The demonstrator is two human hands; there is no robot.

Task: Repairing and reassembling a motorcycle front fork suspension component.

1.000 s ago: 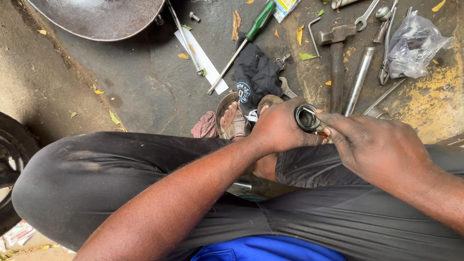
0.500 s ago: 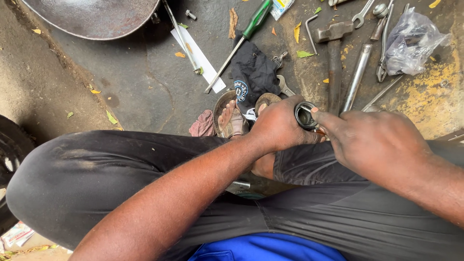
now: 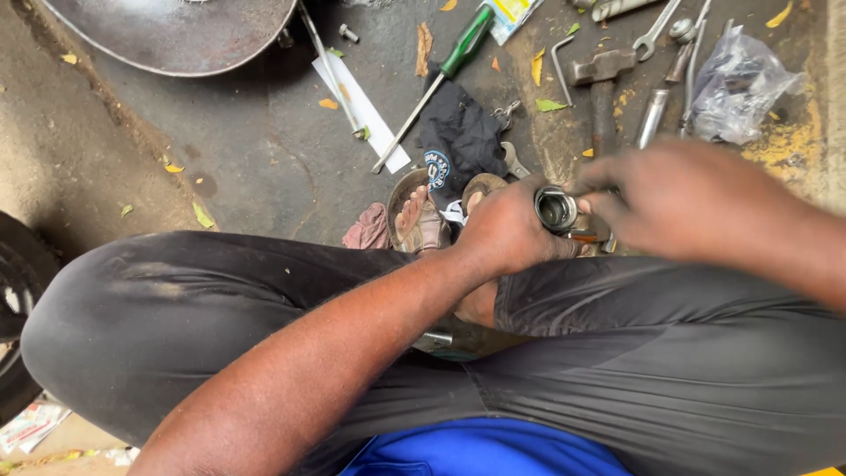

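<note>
My left hand (image 3: 504,231) is closed around a short metal cylinder (image 3: 557,210), a shiny ring-shaped part whose open end faces up. My right hand (image 3: 683,201) is blurred just to the right of it, fingertips at the cylinder's rim. Both hands are above my knees, clad in dark trousers (image 3: 617,335). My sandalled foot (image 3: 421,220) shows on the ground just left of the left hand.
Tools lie on the concrete ahead: a green-handled screwdriver (image 3: 441,75), a hammer (image 3: 601,88), wrenches (image 3: 656,31), a dark cloth (image 3: 458,141), a clear plastic bag (image 3: 736,84). A large metal pan (image 3: 176,35) sits top left, a tyre (image 3: 13,291) at the left edge.
My right hand has lifted off the cylinder's side and shifted right, now blurred with motion. The left hand keeps its hold in about the same place.
</note>
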